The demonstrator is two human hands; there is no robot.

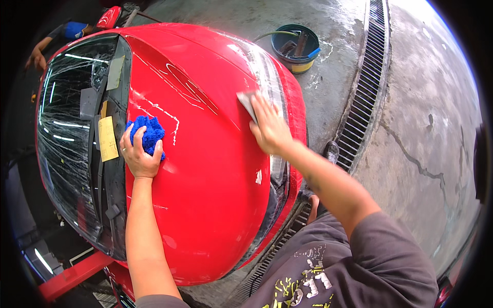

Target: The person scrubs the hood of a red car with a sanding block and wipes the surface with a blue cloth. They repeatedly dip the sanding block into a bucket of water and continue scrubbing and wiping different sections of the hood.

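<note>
Red hood (205, 200) leaves room between hands (272, 132) near edges (267, 185).

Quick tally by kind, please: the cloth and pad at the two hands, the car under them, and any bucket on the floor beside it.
Blue cloth, in the left hand: 1
Grey pad, at the right hand: 1
Red car, under both: 1
Bucket, on the floor: 1
Total: 4
</note>
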